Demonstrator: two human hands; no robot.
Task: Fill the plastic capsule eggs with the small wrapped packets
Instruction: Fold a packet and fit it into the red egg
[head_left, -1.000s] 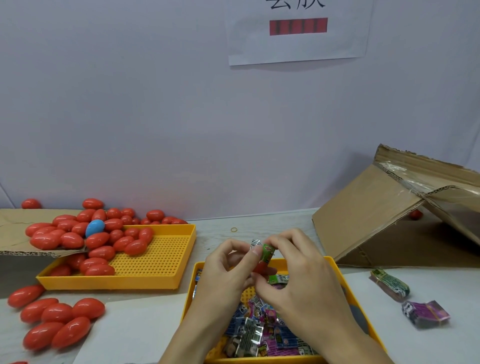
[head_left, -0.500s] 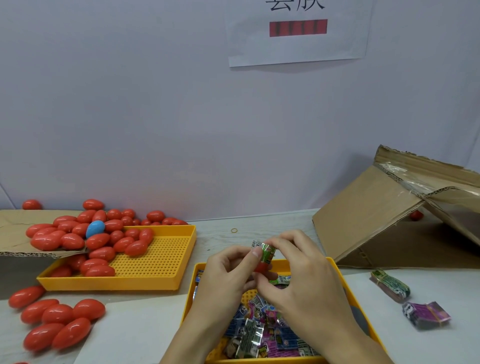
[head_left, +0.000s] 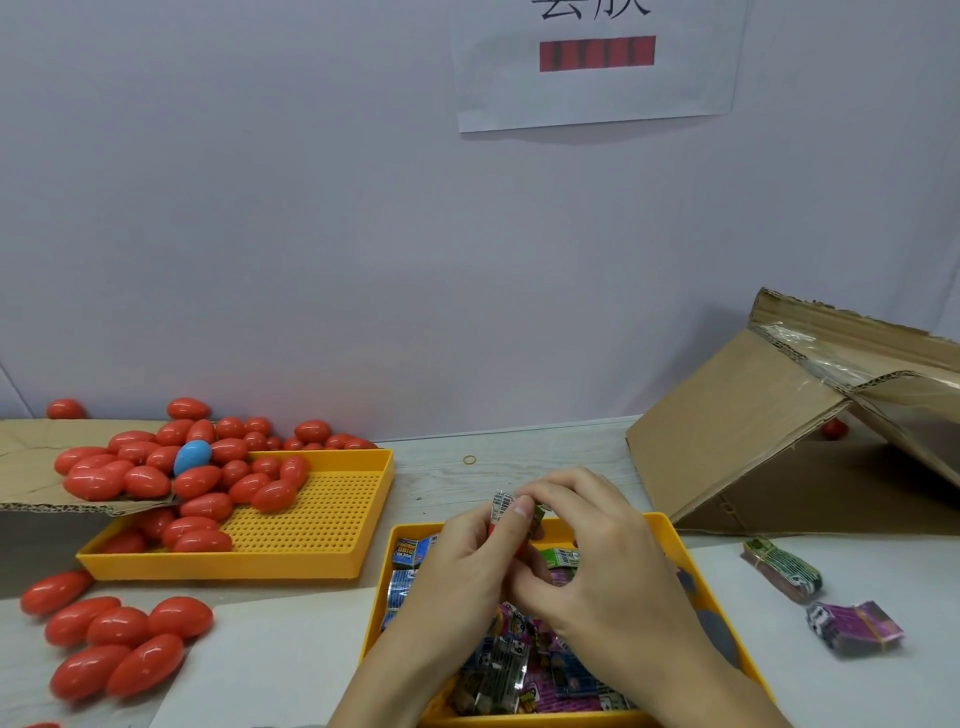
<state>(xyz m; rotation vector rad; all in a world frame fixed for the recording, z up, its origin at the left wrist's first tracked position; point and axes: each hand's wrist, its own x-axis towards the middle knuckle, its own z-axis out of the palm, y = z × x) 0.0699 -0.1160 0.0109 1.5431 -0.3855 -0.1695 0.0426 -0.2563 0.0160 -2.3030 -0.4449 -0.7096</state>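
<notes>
Above the near yellow tray (head_left: 670, 535), a person's left hand (head_left: 462, 577) and right hand (head_left: 587, 566) meet over a single small wrapped packet (head_left: 503, 506). The left hand's thumb and fingers curl round a red capsule egg half (head_left: 491, 529), of which only a sliver shows, and pin the packet's upper end. The right hand's fingers curl over the packet from the far side, pinching it.

The packet looks light, thin and crinkly, with a glossy film that would likely slip under a loose pinch; it should fold without harm, so a firm hold on its edges and a push from the top end seems the sensible way in. The egg half looks like smooth, stiff plastic, best cupped around its rounded body with the open rim left clear.

Compared with a second ago, the right hand's fingers have closed further over the packet and its green face is now mostly covered; the packet sits lower between the hands, seemingly pressed deeper toward the egg.

More packets (head_left: 498, 670) fill the near tray. Closed red eggs (head_left: 197, 480) are heaped in the far left tray (head_left: 322, 525), with others (head_left: 117, 626) loose on the bench (head_left: 519, 457).
</notes>
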